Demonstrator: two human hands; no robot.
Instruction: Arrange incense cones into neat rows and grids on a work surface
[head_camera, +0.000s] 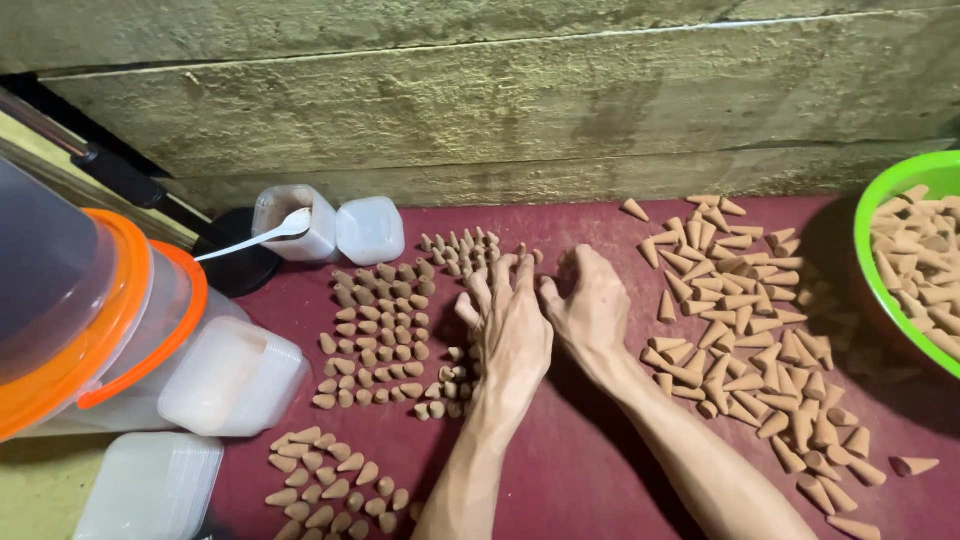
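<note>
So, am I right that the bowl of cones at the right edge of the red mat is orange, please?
Not quite: the head view shows the bowl at the right edge of the red mat is green, not orange. It does hold cones.

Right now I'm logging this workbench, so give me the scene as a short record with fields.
surface: dark red mat
left hand: palm down, fingers spread, on upright brown cones set in rows
right hand: beside the left hand, fingers curled, grip contents hidden
loose cones: lying on their sides, right of the hands
green bowl: right edge, holds more cones
small tub with white spoon: far left
</note>
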